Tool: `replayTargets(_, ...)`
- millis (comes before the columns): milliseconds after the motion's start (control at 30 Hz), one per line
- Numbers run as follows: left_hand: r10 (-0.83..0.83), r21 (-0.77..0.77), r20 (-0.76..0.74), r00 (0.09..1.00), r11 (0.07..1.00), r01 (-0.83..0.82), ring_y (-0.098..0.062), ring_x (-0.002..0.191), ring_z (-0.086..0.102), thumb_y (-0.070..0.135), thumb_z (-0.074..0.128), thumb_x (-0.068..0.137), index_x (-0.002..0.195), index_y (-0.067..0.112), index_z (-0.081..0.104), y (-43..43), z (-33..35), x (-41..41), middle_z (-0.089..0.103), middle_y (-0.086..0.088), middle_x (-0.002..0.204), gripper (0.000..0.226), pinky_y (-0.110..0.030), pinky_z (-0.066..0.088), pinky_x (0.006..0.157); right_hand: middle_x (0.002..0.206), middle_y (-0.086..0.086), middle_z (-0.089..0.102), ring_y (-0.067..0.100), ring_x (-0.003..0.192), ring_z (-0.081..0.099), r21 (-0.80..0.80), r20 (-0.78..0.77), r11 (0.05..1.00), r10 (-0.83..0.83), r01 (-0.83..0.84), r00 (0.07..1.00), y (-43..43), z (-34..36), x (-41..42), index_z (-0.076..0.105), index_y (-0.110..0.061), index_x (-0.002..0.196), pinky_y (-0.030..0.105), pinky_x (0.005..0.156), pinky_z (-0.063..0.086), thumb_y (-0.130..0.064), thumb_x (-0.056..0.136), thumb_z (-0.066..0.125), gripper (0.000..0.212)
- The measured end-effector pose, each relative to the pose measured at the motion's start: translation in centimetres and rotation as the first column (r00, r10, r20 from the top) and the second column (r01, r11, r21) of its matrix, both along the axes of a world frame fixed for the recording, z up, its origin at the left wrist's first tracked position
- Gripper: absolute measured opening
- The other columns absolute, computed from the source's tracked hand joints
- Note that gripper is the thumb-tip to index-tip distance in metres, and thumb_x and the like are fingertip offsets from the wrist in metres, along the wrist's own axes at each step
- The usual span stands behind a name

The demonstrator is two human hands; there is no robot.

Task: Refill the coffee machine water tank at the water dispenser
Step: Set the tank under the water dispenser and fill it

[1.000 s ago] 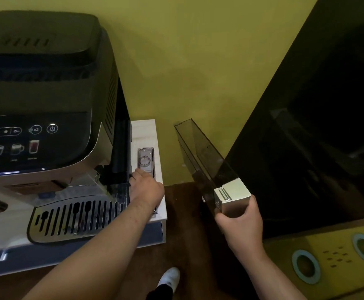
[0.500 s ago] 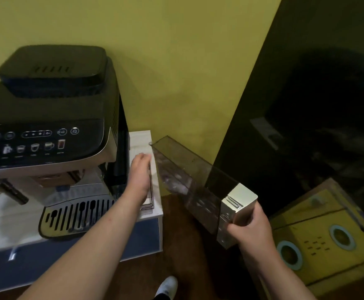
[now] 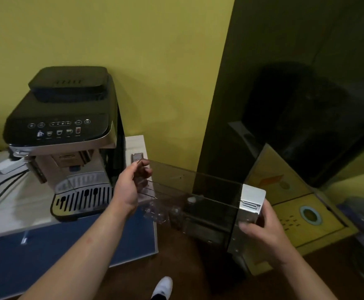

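Observation:
The smoky see-through water tank (image 3: pixel 200 191) with a silver front cap is held level in the air, to the right of the coffee machine (image 3: pixel 68 135). My right hand (image 3: pixel 261 230) grips its silver end from below. My left hand (image 3: pixel 129 187) holds the tank's far end, fingers wrapped around the clear wall. The black and silver machine stands on a white countertop (image 3: pixel 14 204). No water dispenser is recognisable in view.
A small lid-like part (image 3: pixel 136 158) lies on the white counter beside the machine. A tall dark glossy panel (image 3: pixel 285 105) stands to the right, with a yellow box (image 3: pixel 295 208) at its foot. Cables lie at far left. My white shoe (image 3: pixel 162 286) shows on the brown floor.
My left hand left the counter beside the machine and took hold of the tank's far end. The tank swung from pointing away to lying level, sideways. The camera view pulled back.

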State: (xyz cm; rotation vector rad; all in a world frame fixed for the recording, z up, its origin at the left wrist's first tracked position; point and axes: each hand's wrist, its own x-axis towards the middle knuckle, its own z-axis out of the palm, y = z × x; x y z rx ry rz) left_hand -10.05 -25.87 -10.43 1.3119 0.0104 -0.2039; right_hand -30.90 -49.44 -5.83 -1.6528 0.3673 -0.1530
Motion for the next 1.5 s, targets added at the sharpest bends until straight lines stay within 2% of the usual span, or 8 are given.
replayTargets(167,-0.028,0.003,0.033,0.999,1.000,0.027,-0.024,0.096,0.058,0.043,0.040,0.092,0.097,0.023,0.071,0.7,1.0,-4.2,0.066,-0.004,0.091,0.037,-0.041,0.037,0.083,0.130,0.001,0.058,0.024,0.119,0.056,-0.021,0.035,0.997,-0.072,0.073,0.997,-0.5,-0.5,-3.6,0.044,-0.031,0.135,0.056,0.099,0.046,-0.079,0.034,0.078,0.117)
replayTargets(333,-0.062,0.000,0.071,0.996,0.998,0.062,-0.023,0.099,0.057,0.041,0.042,0.093,0.099,0.024,0.070,0.8,2.4,-7.1,0.066,-0.001,0.091,0.033,-0.043,0.037,0.087,0.115,-0.002,0.065,0.015,0.105,0.065,0.011,0.185,0.983,-0.184,0.185,0.965,0.6,-0.4,-6.3,0.052,-0.039,0.114,0.030,0.078,0.054,-0.074,0.044,0.074,0.082)
replayTargets(500,-0.095,-0.013,0.073,0.993,0.995,0.096,-0.021,0.101,0.060,0.042,0.043,0.093,0.101,0.025,0.070,0.9,2.8,-9.9,0.067,-0.004,0.099,0.033,-0.039,0.042,0.087,0.121,0.012,0.063,0.031,0.110,0.063,0.120,0.299,0.958,-0.285,0.261,0.911,1.6,-0.6,-8.9,0.051,-0.024,0.126,0.050,0.087,0.054,-0.052,0.062,0.072,0.073)
replayTargets(800,-0.222,0.028,0.099,0.970,0.975,0.220,-0.017,0.100,0.059,0.025,0.037,0.104,0.102,0.025,0.066,2.1,2.9,-16.9,0.064,-0.006,0.104,0.029,-0.030,0.044,0.076,0.103,0.004,0.072,0.020,0.096,0.068,0.123,0.350,0.873,-0.483,0.472,0.802,4.5,-1.6,-16.0,0.059,-0.019,0.112,0.031,0.080,0.056,-0.065,0.066,0.069,0.066)
replayTargets(967,-0.345,0.050,0.118,0.931,0.938,0.342,-0.016,0.091,0.060,0.036,0.044,0.084,0.093,0.026,0.067,1.2,2.9,-20.4,0.065,-0.004,0.094,0.027,-0.033,0.044,0.075,0.104,0.017,0.067,0.036,0.097,0.063,0.080,0.380,0.827,-0.541,0.556,0.750,4.7,-2.0,-21.1,0.059,-0.008,0.112,0.045,0.083,0.050,-0.070,0.067,0.067,0.078)
replayTargets(1167,-0.484,0.022,0.116,0.868,0.874,0.485,-0.022,0.096,0.056,0.035,0.045,0.083,0.100,0.014,0.062,-2.6,3.4,-24.3,0.060,-0.010,0.099,0.032,-0.036,0.045,0.084,0.088,0.000,0.071,0.022,0.085,0.064,0.113,0.373,0.747,-0.644,0.656,0.669,2.6,-2.4,-27.1,0.063,-0.020,0.102,0.031,0.073,0.054,-0.057,0.072,0.063,0.048)
replayTargets(1333,-0.539,0.025,0.095,0.837,0.842,0.539,-0.023,0.097,0.057,0.036,0.045,0.083,0.100,0.019,0.063,-7.3,4.0,-27.6,0.061,-0.010,0.101,0.030,-0.043,0.045,0.089,0.090,0.003,0.072,0.020,0.084,0.067,0.128,0.386,0.735,-0.656,0.666,0.649,-0.7,-2.3,-31.1,0.058,-0.004,0.108,0.028,0.072,0.056,-0.055,0.073,0.067,0.063)
replayTargets(1500,-0.515,0.026,0.116,0.850,0.857,0.515,-0.013,0.084,0.060,0.027,0.043,0.093,0.096,0.018,0.063,-14.3,3.8,-32.0,0.061,-0.010,0.096,0.022,-0.020,0.050,0.067,0.104,0.023,0.064,0.038,0.095,0.062,0.132,0.376,0.707,-0.684,0.695,0.625,-6.7,-2.7,-35.6,0.053,0.006,0.118,0.044,0.085,0.051,-0.067,0.068,0.070,0.091)
